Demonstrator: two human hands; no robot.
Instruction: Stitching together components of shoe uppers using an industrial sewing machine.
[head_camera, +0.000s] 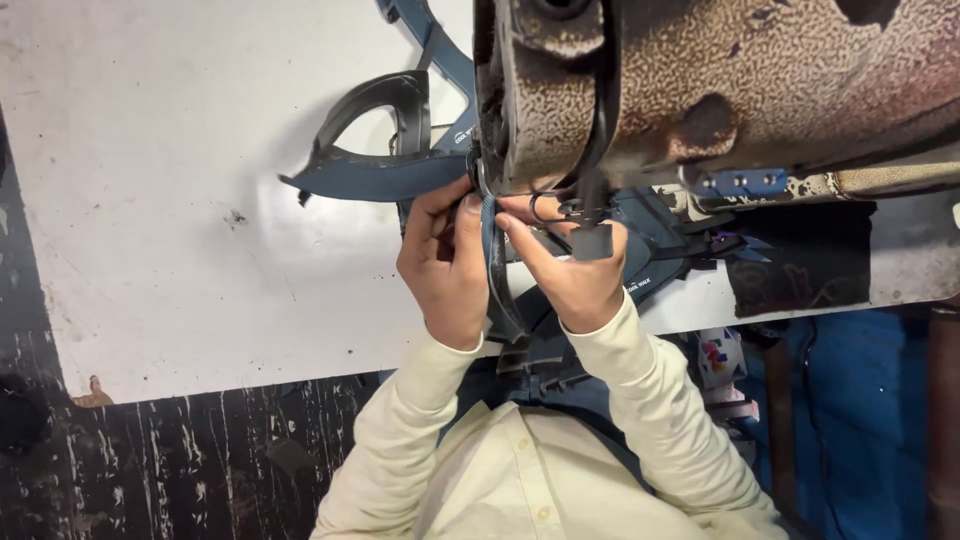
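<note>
A: Where is the strap piece (497, 270)?

B: At the worktop's (150, 200) near edge, pinched between the left hand (445, 262) and right hand (570, 272), just under the sewing machine (700, 90).

A: How does it handle?

B: Likely light and floppy; best held close to the needle.

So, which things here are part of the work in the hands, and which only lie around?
In the work:
- left hand and right hand, both pinching the dark blue strap piece
- sewing machine head, worn and rusty, just above the hands

Lying about:
- curved blue and black cut pieces on the white table
- dark cloth at the right
</note>
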